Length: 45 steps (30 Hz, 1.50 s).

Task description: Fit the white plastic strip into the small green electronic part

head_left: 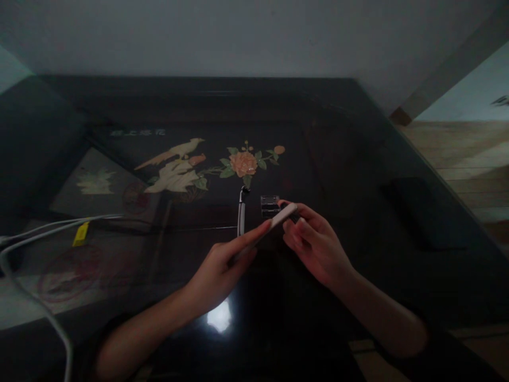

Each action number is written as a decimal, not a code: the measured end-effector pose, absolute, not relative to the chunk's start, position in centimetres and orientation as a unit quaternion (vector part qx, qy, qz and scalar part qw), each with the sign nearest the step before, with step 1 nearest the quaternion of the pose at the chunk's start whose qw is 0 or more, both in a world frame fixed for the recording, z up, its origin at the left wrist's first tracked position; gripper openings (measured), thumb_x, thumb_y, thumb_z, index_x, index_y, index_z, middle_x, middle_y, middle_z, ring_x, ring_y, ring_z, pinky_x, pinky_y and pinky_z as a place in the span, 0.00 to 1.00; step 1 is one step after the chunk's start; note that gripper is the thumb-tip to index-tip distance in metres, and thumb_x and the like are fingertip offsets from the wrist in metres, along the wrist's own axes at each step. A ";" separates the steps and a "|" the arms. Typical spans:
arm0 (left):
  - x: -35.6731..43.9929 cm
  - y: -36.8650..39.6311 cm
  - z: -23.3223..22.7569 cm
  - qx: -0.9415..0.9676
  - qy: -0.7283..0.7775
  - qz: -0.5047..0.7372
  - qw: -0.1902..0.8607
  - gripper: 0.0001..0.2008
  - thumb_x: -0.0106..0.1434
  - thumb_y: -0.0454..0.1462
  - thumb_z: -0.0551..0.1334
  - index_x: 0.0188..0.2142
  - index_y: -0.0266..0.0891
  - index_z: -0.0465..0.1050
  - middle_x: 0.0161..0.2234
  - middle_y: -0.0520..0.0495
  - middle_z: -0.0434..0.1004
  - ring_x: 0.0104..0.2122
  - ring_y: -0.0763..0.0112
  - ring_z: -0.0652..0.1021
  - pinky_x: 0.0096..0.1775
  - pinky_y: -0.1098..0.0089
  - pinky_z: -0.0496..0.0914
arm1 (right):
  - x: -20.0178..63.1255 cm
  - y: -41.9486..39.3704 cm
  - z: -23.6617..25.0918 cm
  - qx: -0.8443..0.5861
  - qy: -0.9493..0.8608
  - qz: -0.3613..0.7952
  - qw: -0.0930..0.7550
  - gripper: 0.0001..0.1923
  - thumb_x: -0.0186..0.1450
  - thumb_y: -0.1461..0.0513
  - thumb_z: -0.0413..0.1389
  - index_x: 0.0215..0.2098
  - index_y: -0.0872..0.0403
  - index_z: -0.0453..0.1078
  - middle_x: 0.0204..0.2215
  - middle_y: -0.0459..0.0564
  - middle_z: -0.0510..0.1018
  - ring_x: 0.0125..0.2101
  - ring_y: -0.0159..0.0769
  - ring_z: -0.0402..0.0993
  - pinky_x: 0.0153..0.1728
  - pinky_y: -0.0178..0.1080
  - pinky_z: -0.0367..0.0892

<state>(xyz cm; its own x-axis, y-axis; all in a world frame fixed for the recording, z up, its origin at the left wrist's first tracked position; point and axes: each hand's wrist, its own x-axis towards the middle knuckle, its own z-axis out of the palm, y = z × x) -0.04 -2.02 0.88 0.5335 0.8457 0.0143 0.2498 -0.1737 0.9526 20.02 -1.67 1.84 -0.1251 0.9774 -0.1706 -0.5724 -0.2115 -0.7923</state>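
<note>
Object [285,213], pale and slim, slants from my left hand [217,270], pinched between thumb and fingers, to my right hand [318,246], whose fingers curl by its far end; whether they grip it, I cannot tell.

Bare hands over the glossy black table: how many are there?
2: the left hand grips a slim, pale, bar-shaped object; the right hand is by that object's upper end.
</note>
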 end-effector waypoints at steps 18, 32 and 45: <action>-0.1 -2.0 0.8 0.708 0.384 0.295 0.514 0.25 0.70 0.33 0.55 0.66 0.48 0.60 0.60 0.50 0.72 0.54 0.67 0.78 0.55 0.69 0.71 | 20.1 -1.8 2.0 -0.347 -0.282 0.695 0.563 0.17 0.55 0.56 0.70 0.41 0.52 0.77 0.17 0.37 0.63 0.17 0.23 0.49 0.19 0.33 0.45; -0.1 -2.4 0.8 0.732 0.345 0.293 0.509 0.26 0.69 0.30 0.55 0.65 0.49 0.61 0.45 0.52 0.83 0.28 0.80 0.77 0.34 0.81 0.72 | 20.0 -1.7 2.2 -0.368 -0.294 0.675 0.567 0.17 0.54 0.55 0.70 0.41 0.49 0.79 0.17 0.36 0.62 0.17 0.22 0.48 0.18 0.32 0.48; -0.1 -1.7 1.1 0.685 0.413 0.293 0.524 0.25 0.70 0.35 0.55 0.66 0.45 0.59 0.60 0.49 0.73 0.53 0.68 0.78 0.57 0.67 0.69 | 20.1 -1.8 2.1 -0.344 -0.288 0.692 0.566 0.16 0.55 0.56 0.70 0.39 0.50 0.77 0.15 0.36 0.63 0.16 0.23 0.48 0.19 0.34 0.45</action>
